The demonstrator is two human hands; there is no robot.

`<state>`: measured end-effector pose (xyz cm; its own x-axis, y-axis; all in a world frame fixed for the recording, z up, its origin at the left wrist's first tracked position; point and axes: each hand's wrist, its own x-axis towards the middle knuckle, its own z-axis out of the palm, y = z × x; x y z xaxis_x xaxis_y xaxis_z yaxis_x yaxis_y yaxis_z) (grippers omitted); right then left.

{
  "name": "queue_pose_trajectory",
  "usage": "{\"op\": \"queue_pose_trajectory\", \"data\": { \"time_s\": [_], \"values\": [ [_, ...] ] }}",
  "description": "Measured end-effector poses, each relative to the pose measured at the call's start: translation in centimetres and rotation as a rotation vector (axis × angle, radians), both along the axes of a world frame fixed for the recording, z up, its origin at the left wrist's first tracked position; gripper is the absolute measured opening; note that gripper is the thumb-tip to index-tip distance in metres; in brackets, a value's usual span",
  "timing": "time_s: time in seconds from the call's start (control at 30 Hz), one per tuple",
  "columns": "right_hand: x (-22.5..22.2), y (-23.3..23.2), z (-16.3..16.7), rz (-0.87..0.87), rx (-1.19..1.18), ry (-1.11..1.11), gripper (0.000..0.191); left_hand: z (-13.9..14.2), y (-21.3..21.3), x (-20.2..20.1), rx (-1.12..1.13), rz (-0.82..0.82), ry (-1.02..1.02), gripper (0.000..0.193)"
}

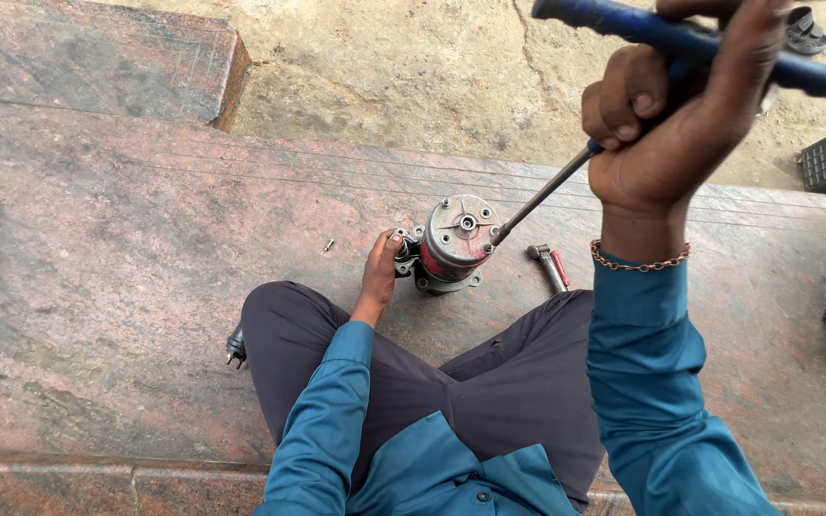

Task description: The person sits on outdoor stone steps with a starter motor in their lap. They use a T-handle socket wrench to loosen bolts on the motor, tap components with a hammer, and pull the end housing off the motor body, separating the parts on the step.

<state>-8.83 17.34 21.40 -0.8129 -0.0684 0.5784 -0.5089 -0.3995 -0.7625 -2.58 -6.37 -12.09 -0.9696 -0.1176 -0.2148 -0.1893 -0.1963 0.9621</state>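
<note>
The left hand point(380, 270) grips the side of the compressor point(453, 244); the right hand point(666, 124) is closed around a T-wrench point(566, 177) whose tip meets the compressor's top. A hammer point(549, 265) lies just right of the compressor, a small bolt point(328, 245) to its left.

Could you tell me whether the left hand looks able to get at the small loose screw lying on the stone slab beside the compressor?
Probably yes: the left hand rests on the compressor, and the screw lies just left of it on bare slab, nothing between.
</note>
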Motion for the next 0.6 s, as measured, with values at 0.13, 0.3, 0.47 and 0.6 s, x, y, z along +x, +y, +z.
{"op": "queue_pose_trajectory", "data": {
  "time_s": [0.13,0.3,0.47,0.6],
  "values": [
    [-0.6,-0.9,-0.9,-0.035,-0.012,0.012,0.057,-0.1,-0.1,0.1,-0.013,0.007,0.005,0.055],
    [-0.9,0.0,-0.9,0.086,-0.049,-0.009,0.049,-0.1,-0.2,0.1,-0.012,-0.002,0.005,0.056],
    [-0.8,1.5,0.2,0.187,0.178,0.122,0.042,0.4,-0.1,0.2,0.023,0.002,-0.01,0.057],
    [-0.3,2.4,-0.1,0.289,0.146,0.047,0.04,0.7,-0.1,0.3,0.005,-0.004,-0.046,0.061]
  ]
}}
